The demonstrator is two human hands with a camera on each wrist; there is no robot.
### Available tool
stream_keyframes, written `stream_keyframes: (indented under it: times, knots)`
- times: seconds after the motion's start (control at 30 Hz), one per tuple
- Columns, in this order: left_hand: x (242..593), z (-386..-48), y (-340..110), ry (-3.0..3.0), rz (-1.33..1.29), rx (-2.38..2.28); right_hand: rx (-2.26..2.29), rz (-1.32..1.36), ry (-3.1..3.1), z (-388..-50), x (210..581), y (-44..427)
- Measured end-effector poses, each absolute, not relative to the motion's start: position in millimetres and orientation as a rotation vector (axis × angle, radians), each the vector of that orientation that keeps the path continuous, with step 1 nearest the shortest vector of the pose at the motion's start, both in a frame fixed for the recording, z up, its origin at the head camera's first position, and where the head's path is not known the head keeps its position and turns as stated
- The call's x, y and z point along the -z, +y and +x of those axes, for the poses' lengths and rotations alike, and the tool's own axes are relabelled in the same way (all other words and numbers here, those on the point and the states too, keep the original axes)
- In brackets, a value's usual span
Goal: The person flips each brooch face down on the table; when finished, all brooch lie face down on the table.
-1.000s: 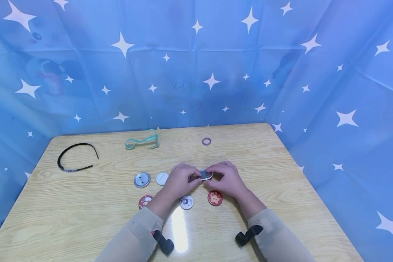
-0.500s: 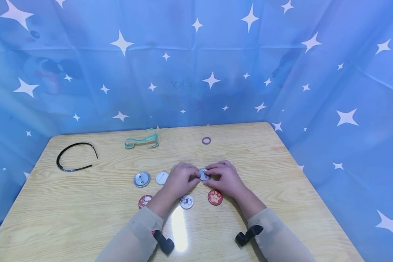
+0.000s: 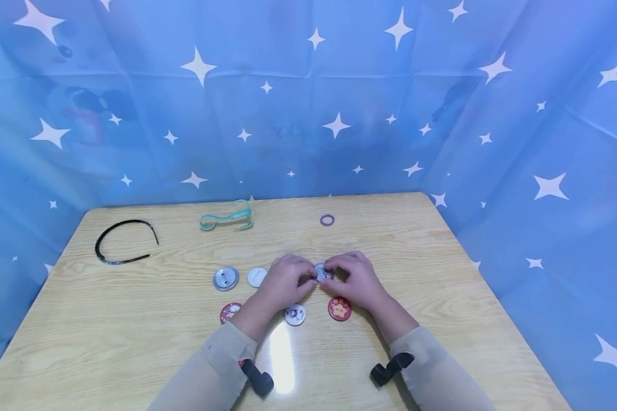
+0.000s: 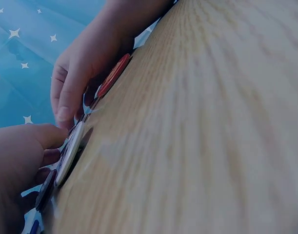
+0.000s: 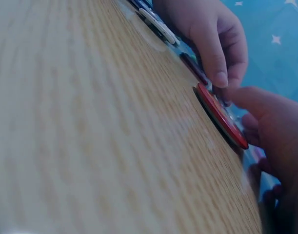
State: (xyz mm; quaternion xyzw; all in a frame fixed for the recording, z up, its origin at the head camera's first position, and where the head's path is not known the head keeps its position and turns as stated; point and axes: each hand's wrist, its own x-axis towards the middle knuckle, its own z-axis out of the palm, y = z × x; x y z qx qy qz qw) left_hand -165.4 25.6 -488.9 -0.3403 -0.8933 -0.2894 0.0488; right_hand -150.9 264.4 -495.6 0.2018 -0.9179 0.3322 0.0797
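Observation:
Between both hands, in the head view, a round badge (image 3: 322, 273) shows its silvery back with a pin. My left hand (image 3: 285, 281) pinches its left edge with thumb and finger. On its right side my right hand (image 3: 355, 279) holds it with thumb and fingertips near the pin. Just below the hands lie a red badge with a yellow star (image 3: 339, 309) and a white badge (image 3: 295, 314), both face up. In the wrist views the fingertips of the two hands nearly meet, and the held badge is mostly hidden.
Left of my left hand lie a silver-backed badge (image 3: 225, 278), a white-backed badge (image 3: 256, 277) and a red badge (image 3: 229, 312), partly behind the forearm. Farther back are a black headband (image 3: 100, 251), a teal cord-like item (image 3: 240, 214) and a purple ring (image 3: 327, 220).
The held badge has turned from a steep tilt to show more of its silvery back. Both hands stay in nearly the same place, their fingers shifted slightly around it. The head view has shifted slightly.

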Motion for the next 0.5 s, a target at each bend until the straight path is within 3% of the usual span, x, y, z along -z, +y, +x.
stream_keyframes:
  times: [0.5]
  knots:
    - [487.8, -149.6, -21.1, -2.401, -1.047, 0.986, -0.687, 0.807, -2.506, -151.6, 489.9, 232.4]
